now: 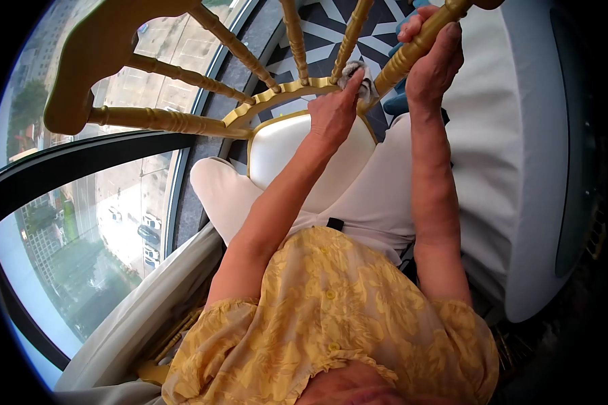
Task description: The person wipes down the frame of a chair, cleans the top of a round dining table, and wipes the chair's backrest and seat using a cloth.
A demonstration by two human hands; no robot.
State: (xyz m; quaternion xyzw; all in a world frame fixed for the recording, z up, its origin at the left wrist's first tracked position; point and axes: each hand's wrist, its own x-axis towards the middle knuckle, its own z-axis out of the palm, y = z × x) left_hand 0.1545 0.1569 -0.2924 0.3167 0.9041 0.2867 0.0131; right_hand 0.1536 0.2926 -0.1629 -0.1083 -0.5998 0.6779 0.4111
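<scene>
Holding one bunched cloth (366,76), the left hand (332,116) reaches to about one o'clock of the white seat (278,146), its index finger stretched along the cloth, its grip narrow. The cloth sits where the curved lower rail (279,93) meets the right outer post (404,59). The right hand (436,59), at two o'clock, has its grip wrapped around that post. One gold chair (304,86) stands between the two knees, its back showing two outer posts and four thinner spindles (238,52). The seat's front edge is hidden by the lap.

Patterned floor (317,30) shows through the spindles at twelve o'clock, giving some open room there. At nine to ten o'clock, the left outer post (165,121) overlaps the window (165,37) in view; their spacing cannot be judged. White draping (483,155) bounds the space at three o'clock, near the right forearm.
</scene>
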